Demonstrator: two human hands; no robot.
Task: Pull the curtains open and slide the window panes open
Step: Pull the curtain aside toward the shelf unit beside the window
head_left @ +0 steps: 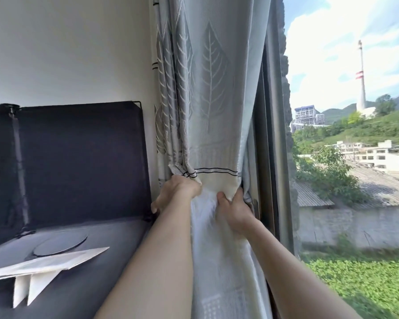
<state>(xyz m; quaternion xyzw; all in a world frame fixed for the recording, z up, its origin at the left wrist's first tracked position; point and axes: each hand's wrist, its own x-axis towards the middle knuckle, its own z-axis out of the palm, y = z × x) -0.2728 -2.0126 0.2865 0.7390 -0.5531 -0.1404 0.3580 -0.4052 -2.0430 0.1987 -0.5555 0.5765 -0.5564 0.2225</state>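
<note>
A grey curtain (210,93) with a pale leaf pattern hangs bunched in folds against the white wall, left of the window. My left hand (175,194) presses into the gathered folds on the curtain's left side. My right hand (234,207) grips the curtain's right edge, thumb in front and fingers behind the cloth. A white sheer layer (205,217) shows between my hands. Right of the curtain stands the dark window frame (273,134), and beyond it the glass pane (355,157) shows hills, buildings and a tall chimney.
A dark fabric cabinet (78,162) stands left of the curtain, against the wall. On its top lie a round dark disc (60,244) and a white folded card (44,263). The white wall (67,54) rises behind it.
</note>
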